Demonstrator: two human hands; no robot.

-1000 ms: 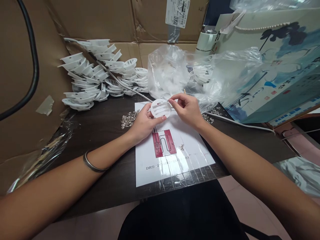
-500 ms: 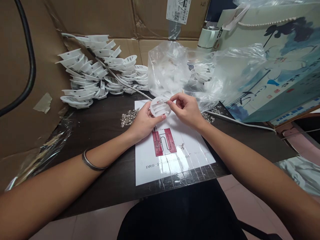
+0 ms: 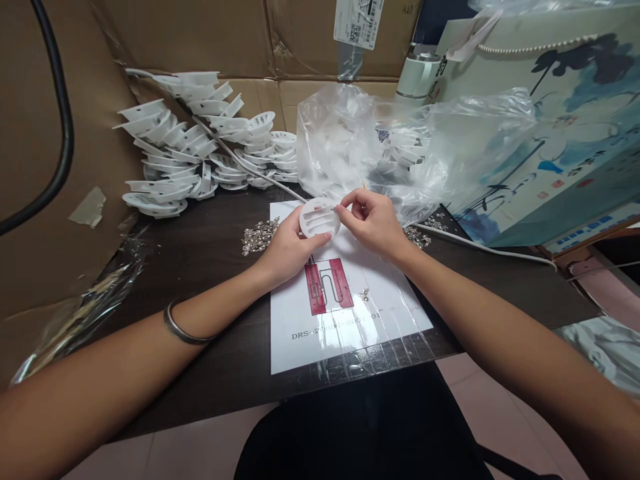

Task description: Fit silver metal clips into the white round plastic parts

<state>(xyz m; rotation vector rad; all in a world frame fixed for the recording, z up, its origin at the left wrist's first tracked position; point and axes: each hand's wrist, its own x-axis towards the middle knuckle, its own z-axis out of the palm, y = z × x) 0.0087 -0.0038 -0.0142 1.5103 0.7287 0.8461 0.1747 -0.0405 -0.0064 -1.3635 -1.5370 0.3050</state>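
My left hand [image 3: 291,248] grips the lower left rim of a round white plastic part [image 3: 319,220] with slots across its face, thumb in front. At the part's right edge, my right hand [image 3: 371,217] pinches a small metal piece, mostly hidden between thumb and forefinger. The part is held above a white printed sheet [image 3: 295,350] with a red and white diagram [image 3: 329,285]. Left of the sheet lies a heap of small metal pieces [image 3: 259,237]. More small metal pieces [image 3: 417,237] lie beyond my right wrist.
Stacked white round parts [image 3: 167,170] fill the back left. A crumpled clear plastic bag [image 3: 337,143] stands behind my hands. A grey cable [image 3: 480,245] crosses the dark table [image 3: 210,363]. At the back right are a mug [image 3: 416,75] and a large paper bag [image 3: 525,153].
The white part has tilted slightly in my left hand, and its face is turned a little differently. My right fingers stay at its right edge. The whole view has shifted slightly.
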